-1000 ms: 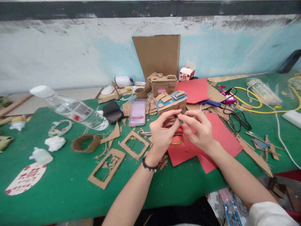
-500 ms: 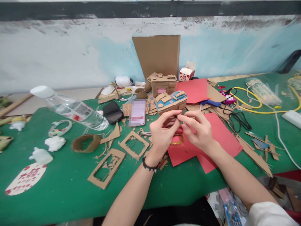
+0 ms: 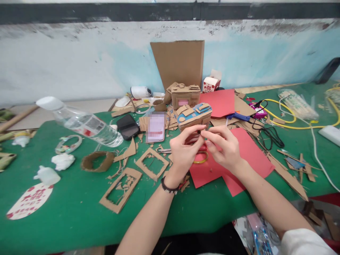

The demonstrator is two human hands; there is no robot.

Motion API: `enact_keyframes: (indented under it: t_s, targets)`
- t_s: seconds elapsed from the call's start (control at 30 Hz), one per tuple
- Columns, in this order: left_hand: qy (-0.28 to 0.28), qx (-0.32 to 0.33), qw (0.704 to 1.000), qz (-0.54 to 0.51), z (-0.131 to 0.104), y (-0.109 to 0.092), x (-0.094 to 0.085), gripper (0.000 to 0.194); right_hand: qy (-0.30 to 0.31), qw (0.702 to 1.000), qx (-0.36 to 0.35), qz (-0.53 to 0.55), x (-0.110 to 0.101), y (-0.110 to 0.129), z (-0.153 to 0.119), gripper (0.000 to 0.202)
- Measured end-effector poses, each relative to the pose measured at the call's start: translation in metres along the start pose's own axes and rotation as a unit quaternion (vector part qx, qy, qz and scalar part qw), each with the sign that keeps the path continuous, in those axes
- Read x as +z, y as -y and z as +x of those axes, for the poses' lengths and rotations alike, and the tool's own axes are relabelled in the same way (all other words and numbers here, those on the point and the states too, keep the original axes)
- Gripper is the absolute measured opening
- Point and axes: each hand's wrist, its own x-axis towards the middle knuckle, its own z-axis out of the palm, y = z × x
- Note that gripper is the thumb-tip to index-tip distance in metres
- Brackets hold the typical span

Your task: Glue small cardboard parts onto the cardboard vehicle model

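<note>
My left hand [image 3: 185, 148] and my right hand [image 3: 222, 144] meet fingertip to fingertip above the red paper [image 3: 247, 152]. Both are closed in a pinch around something small and dark that the fingers mostly hide. Beneath them, partly covered, lie scissors [image 3: 201, 158] with red and yellow handles, blades pointing left. Just behind my fingers stands a cardboard camera model [image 3: 195, 116] with a blue top, and a plain brown cardboard camera model [image 3: 185, 96] sits behind that one.
Left of my hands are cardboard frames [image 3: 120, 191], a cardboard ring [image 3: 97, 161], a phone [image 3: 156, 126] and a tilted water bottle [image 3: 82, 122]. To the right lie a blue glue gun [image 3: 240, 116], yellow cable [image 3: 294, 124] and cardboard strips [image 3: 288, 177].
</note>
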Motion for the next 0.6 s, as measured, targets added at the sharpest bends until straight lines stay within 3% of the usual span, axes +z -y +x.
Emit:
enact_keyframes:
  t_s: [0.6]
  targets:
    - [0.003,-0.001,1.000,0.022,-0.0021,0.0046,-0.0015,0.023,0.024,0.996,-0.044,-0.078,-0.0049,-0.0029,0.0000,0.039]
